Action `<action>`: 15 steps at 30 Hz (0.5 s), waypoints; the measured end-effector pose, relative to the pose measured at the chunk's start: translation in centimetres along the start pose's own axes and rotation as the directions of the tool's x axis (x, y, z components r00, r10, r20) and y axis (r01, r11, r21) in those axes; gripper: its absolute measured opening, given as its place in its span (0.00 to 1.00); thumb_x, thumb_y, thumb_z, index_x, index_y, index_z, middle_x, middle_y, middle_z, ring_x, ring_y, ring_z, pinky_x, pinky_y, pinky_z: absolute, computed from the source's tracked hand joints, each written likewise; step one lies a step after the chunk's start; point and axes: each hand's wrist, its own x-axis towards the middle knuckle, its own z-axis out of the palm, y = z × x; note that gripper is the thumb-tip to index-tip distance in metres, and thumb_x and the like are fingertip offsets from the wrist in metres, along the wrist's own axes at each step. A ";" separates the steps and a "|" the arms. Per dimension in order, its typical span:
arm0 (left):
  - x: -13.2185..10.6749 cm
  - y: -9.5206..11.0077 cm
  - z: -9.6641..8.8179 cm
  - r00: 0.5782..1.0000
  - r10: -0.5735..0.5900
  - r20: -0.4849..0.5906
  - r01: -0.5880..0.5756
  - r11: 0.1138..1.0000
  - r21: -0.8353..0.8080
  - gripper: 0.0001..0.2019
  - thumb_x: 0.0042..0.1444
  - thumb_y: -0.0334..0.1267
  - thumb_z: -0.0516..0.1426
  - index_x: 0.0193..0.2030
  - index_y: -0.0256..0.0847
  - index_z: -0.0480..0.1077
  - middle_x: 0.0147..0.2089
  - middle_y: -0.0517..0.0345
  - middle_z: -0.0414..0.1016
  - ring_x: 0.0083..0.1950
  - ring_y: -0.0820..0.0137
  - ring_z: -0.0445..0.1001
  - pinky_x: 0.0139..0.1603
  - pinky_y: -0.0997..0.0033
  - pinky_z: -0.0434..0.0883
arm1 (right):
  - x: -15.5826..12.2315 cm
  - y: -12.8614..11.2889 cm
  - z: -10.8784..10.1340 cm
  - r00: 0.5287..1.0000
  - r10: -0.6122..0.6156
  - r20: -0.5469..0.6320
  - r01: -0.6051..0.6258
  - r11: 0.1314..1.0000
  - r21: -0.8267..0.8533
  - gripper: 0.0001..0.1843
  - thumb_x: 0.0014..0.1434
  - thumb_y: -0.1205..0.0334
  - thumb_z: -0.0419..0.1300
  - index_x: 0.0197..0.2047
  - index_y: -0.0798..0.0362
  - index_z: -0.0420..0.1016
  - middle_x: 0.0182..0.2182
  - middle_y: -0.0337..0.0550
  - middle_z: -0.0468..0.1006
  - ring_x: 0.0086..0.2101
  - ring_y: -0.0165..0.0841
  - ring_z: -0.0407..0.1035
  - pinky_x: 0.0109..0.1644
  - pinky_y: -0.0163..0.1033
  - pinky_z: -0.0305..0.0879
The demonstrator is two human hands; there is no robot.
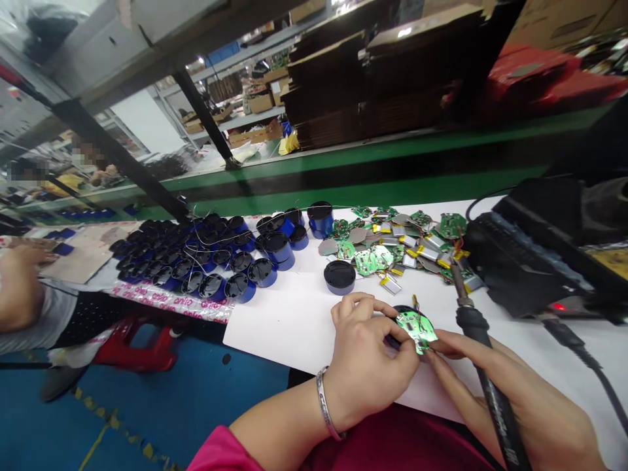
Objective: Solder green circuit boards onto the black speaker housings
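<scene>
Right hand grips a black ribbed soldering iron, fingertips on a round green circuit board. Left hand pinches the board's near edge; the black round case beneath is mostly hidden.

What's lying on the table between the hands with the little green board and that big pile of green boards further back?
In the head view, between the green board in the hands and the pile of boards, only one black round cap sits left of that line, then bare white table.
</scene>
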 end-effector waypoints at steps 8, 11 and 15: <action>0.1 -0.1 0.1 0.999 -0.031 0.010 0.031 1.000 0.005 0.04 0.46 0.31 0.63 0.24 0.44 0.74 0.43 0.61 0.76 0.52 0.60 0.68 0.55 0.50 0.65 | 0.3 0.3 0.3 0.999 -0.038 -0.008 0.038 0.999 0.014 0.16 0.70 0.60 0.55 0.58 0.56 0.64 0.46 0.43 0.71 0.41 0.31 0.69 0.48 0.36 0.67; 0.1 -0.1 0.0 0.999 -0.033 0.022 0.033 0.999 0.001 0.04 0.46 0.31 0.63 0.24 0.44 0.75 0.43 0.62 0.77 0.52 0.60 0.68 0.55 0.50 0.65 | 0.5 0.2 0.2 1.000 -0.017 0.007 0.017 1.000 0.022 0.16 0.70 0.60 0.57 0.58 0.55 0.65 0.46 0.42 0.71 0.41 0.31 0.69 0.49 0.38 0.68; 0.2 -0.1 -0.2 0.999 -0.034 0.041 0.034 0.999 -0.002 0.04 0.45 0.32 0.63 0.24 0.45 0.75 0.44 0.61 0.77 0.53 0.60 0.69 0.55 0.49 0.65 | 0.4 0.2 0.2 1.000 -0.003 0.023 0.002 0.998 0.057 0.16 0.69 0.61 0.57 0.58 0.52 0.66 0.46 0.41 0.71 0.40 0.32 0.69 0.47 0.39 0.70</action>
